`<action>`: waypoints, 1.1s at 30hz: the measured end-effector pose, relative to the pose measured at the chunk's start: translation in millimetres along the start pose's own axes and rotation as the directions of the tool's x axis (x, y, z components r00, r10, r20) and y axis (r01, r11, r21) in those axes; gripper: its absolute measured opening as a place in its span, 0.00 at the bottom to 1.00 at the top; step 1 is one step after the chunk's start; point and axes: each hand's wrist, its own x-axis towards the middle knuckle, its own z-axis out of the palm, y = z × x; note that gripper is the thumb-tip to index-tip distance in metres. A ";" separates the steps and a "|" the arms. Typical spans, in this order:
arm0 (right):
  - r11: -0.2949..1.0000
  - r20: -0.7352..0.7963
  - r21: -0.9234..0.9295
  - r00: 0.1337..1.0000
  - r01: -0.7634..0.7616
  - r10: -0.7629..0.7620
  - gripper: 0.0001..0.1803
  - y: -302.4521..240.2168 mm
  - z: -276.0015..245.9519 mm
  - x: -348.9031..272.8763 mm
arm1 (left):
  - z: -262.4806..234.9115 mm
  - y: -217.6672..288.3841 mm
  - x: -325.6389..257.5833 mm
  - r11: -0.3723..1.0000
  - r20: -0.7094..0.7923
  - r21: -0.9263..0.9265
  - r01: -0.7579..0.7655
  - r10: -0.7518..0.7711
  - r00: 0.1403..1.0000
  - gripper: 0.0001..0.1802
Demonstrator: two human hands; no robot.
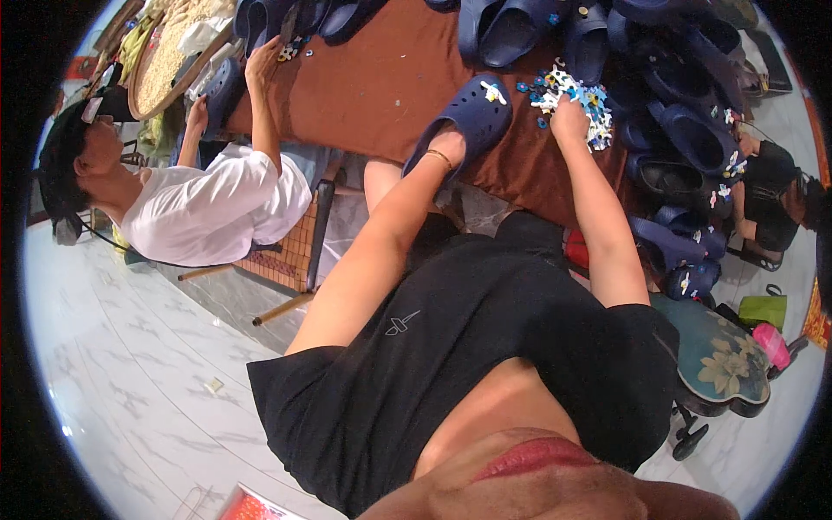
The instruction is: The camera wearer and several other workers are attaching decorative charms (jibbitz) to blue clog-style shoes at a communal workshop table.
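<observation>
My left hand (pixel 445 140) is tucked into the opening of a navy blue clog (pixel 472 113) and holds it up over the near side of the table; the fingers are hidden inside. White and yellow charms sit on the clog's holed upper. Over a pile of small blue, white and yellow shoe charms (pixel 598 108) is my right hand (pixel 569 120), its fingers curled down into the pieces. What those fingers pinch, if anything, is too small to make out.
Several navy clogs (pixel 693 134) crowd the table's right side, and more (pixel 511 35) line its far edge. The table has a brown cloth (pixel 373 87). At left a person in white (pixel 217 204) handles a clog beside a round woven tray (pixel 173 65). Another person (pixel 771 195) is at right.
</observation>
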 end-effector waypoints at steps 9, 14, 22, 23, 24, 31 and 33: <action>0.447 -0.147 0.874 0.980 0.192 -0.133 0.08 -62.0 -0.1 12.5 | -6.5 2.3 4.3 0.997 0.011 0.039 -0.061 0.060 0.998 0.16; 0.546 -0.420 0.641 0.842 0.539 -0.338 0.12 -101.3 -0.5 -26.1 | -14.2 11.6 -6.4 0.999 0.051 0.019 -0.035 0.034 0.998 0.16; 0.565 -0.440 0.499 0.753 0.658 -0.489 0.13 -104.7 -3.7 -25.9 | -3.9 3.7 7.1 0.998 -0.015 -0.016 -0.058 0.058 0.998 0.14; 0.577 -0.493 0.414 0.706 0.704 -0.508 0.12 -106.1 -5.5 -24.0 | -5.3 2.7 7.5 0.998 -0.031 -0.016 -0.065 0.064 0.997 0.13; 0.572 -0.493 0.415 0.703 0.707 -0.512 0.12 -108.3 -7.8 -22.9 | -6.7 2.0 8.5 0.998 -0.034 -0.017 -0.060 0.059 0.998 0.13; 0.600 -0.328 0.317 0.679 0.734 -0.657 0.09 -109.5 -20.8 -27.0 | -31.3 20.8 -4.9 0.985 -0.005 -0.008 -0.175 0.174 0.985 0.13; 0.571 -0.354 0.277 0.634 0.773 -0.687 0.10 -114.6 -29.2 -34.5 | -18.3 12.4 -4.3 0.984 0.072 -0.048 -0.171 0.175 0.982 0.12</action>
